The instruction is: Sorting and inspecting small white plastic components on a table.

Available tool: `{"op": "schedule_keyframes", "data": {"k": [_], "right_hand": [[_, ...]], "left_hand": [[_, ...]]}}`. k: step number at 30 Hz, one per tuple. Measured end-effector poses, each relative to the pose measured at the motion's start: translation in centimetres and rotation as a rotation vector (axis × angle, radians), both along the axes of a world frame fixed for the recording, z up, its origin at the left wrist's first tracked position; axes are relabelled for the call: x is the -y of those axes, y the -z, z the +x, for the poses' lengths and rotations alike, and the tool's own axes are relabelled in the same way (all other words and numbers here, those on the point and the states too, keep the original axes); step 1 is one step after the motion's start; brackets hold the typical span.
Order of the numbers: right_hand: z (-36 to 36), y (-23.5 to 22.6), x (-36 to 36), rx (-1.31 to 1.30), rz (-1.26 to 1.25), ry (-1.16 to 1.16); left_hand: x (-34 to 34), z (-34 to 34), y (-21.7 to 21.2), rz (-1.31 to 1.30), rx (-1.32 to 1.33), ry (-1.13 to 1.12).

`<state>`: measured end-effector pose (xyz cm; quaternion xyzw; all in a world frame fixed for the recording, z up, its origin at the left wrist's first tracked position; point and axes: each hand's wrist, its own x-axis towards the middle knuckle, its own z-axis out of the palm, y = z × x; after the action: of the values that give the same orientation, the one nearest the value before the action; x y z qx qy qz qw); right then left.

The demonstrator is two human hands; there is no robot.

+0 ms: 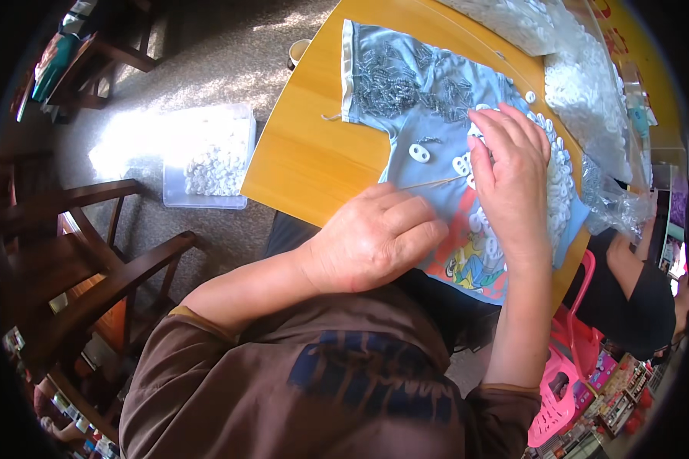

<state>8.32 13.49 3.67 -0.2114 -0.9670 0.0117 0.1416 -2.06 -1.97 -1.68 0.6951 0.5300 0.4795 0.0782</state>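
Observation:
My left hand [382,237] is closed, knuckles up. Its fingertips pinch a thin pale stick [430,183], whose far end reaches the small white plastic pieces [460,165] beside my right hand. My right hand [513,168] is curved over more white pieces, its thumb apart from the fingers; part of what lies under it is hidden. One oval white piece with two holes [419,153] lies alone to the left, below a small loose spring [430,140]. A heap of small metal springs [386,84] rests on a light blue printed shirt [413,126] spread over the table.
The yellow table [314,145] has a curved edge. Large clear bags of white pieces [581,99] lie at its far right. A clear bin with white pieces [246,153] stands on the floor at left, near wooden chairs [84,268]. Another person [627,291] and a pink basket [551,398] are at right.

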Motion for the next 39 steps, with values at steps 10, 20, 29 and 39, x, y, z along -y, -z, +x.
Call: {"op": "schedule_keyframes", "data": {"k": [10, 20, 29, 39], "right_hand": [[-0.4, 0.3, -0.4, 0.015, 0.000, 0.079], [-0.7, 0.3, -0.5, -0.041, -0.085, 0.104], [-1.3, 0.7, -1.2, 0.011, 0.074, 0.051], [-0.9, 1.0, -1.7, -0.124, 0.108, 0.010]], "left_hand": [[0.3, 0.0, 0.0, -0.016, -0.007, 0.015], [0.1, 0.0, 0.0, -0.014, -0.017, 0.023], [0.0, 0.1, 0.0, -0.007, 0.008, 0.017], [0.1, 0.2, -0.1, -0.023, 0.036, 0.002]]}}
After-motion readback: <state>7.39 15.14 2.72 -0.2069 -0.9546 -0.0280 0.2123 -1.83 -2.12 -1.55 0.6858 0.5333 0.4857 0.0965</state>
